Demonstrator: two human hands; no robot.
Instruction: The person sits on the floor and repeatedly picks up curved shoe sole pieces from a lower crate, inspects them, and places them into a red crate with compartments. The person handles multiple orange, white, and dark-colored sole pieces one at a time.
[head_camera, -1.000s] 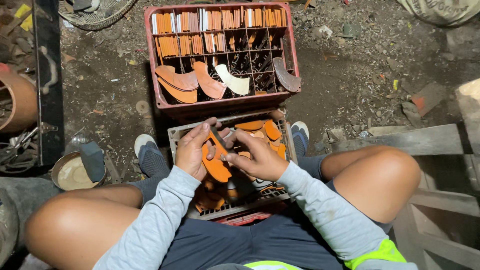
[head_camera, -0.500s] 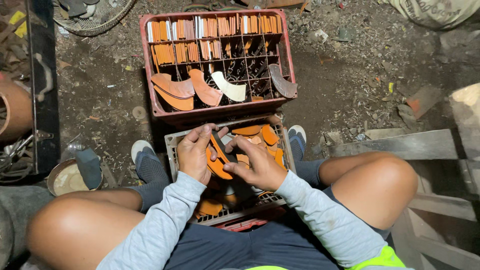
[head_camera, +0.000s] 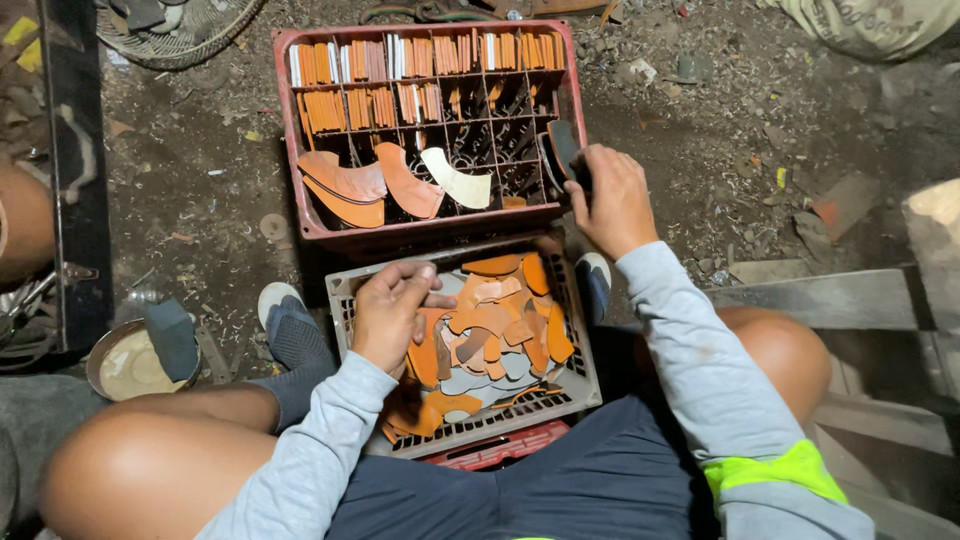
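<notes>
A person is sitting on the ground with knees spread, two crates lying between the legs. The right hand (head_camera: 612, 200) is reaching up to the right edge of the red crate (head_camera: 290, 130) in the upper middle of the frame, its fingers closing around a dark curved piece (head_camera: 560, 150) that is standing at the crate's right side. The left hand (head_camera: 392, 312) is resting in a loose fist over the left part of the grey crate (head_camera: 345, 300) in the centre of the frame, fingers curled in; whether it is pinching a piece I cannot tell.

The grey crate is holding a loose heap of orange cutouts (head_camera: 495, 320), mixed with a few grey ones, lying flat and overlapping. The red crate is divided into small cells; its upper rows are packed with orange and white pieces standing on edge, while three larger curved pieces, two orange and one white piece (head_camera: 455, 182), are leaning across its lower cells.

At the lower left of the frame a round tin (head_camera: 120, 365) is sitting on the dirt beside the person's left shoe (head_camera: 285, 325). A wire fan guard (head_camera: 180, 30) is lying at the upper left.
</notes>
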